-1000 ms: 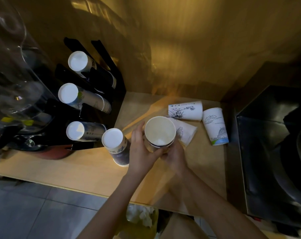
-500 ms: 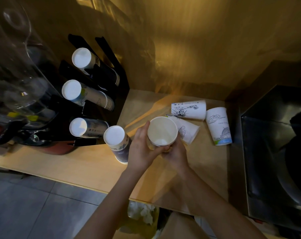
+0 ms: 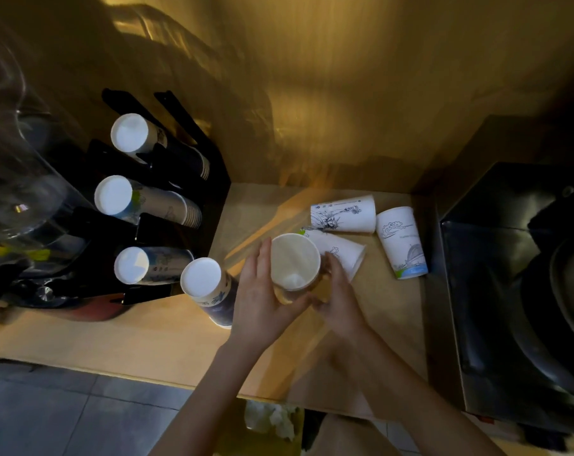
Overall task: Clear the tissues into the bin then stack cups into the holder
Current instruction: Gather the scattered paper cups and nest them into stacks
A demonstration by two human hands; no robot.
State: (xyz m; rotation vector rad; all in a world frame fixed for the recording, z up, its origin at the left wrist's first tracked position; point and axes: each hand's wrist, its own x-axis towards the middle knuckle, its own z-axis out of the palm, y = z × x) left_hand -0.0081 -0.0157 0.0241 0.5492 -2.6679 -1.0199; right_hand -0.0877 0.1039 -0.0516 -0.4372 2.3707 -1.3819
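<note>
1. Left hand point(image 3: 262, 301) and right hand point(image 3: 336, 297) both clasp an upright cup point(image 3: 295, 261) above the desk point(image 3: 147, 343).
2. Three cups point(image 3: 344, 214) lie behind; holder point(image 3: 180, 179) stands left.

Lower wall of the held cup point(image 3: 294, 261) is covered by the left hand point(image 3: 262, 301) and right hand point(image 3: 336, 299). The lying cup point(image 3: 339, 253) behind them is partly hidden. Tissues point(image 3: 272, 417) below the forearms are cut off by the counter point(image 3: 140, 340) edge. Right forearm is blurred.
</note>
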